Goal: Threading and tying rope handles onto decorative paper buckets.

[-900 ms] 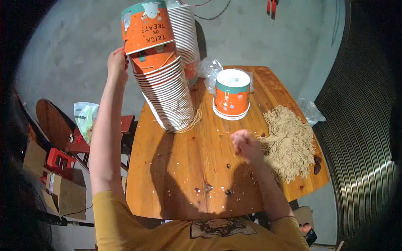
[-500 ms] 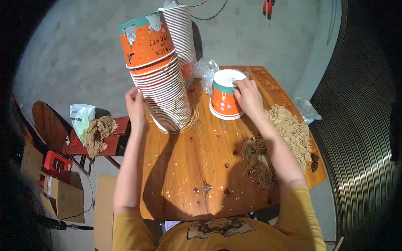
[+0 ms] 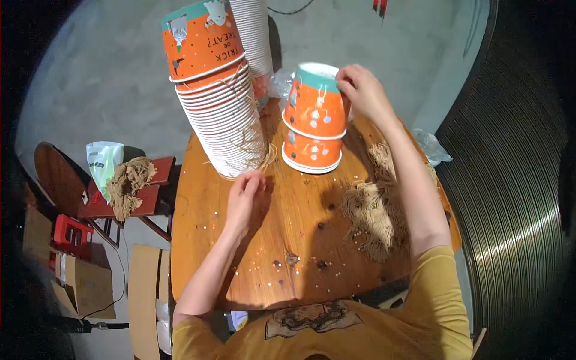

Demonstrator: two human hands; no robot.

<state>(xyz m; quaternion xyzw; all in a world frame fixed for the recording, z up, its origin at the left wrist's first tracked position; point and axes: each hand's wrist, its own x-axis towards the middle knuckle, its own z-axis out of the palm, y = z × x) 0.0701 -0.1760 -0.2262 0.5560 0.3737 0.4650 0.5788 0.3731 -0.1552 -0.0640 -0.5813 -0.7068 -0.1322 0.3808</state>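
Observation:
In my right hand (image 3: 363, 87) is an orange paper bucket (image 3: 315, 111) with a teal band, upside down and gripped near its narrow end. It is raised partly off a similar inverted bucket (image 3: 312, 153) beneath it. My left hand (image 3: 246, 191) is over the table beside the foot of a tall, leaning stack of nested buckets (image 3: 222, 126). Its fingers are loosely bent, and nothing shows in them. An orange bucket (image 3: 204, 45) with pale cartoon figures caps that stack, and thin tan strings (image 3: 255, 141) hang down its side.
Bundles of tan string (image 3: 372, 210) lie on the wooden table (image 3: 270, 240) by my right forearm. Behind the tall stack stands another white stack (image 3: 252, 36), near clear plastic (image 3: 281, 84). A red stool (image 3: 129, 204) at left bears more string. Ridged sheeting (image 3: 510, 198) curves along the right.
My right hand has lifted the upper bucket partway off the one below. My left hand has come away from the tall stack's side, moving right and nearer to me. The view has shifted slightly.

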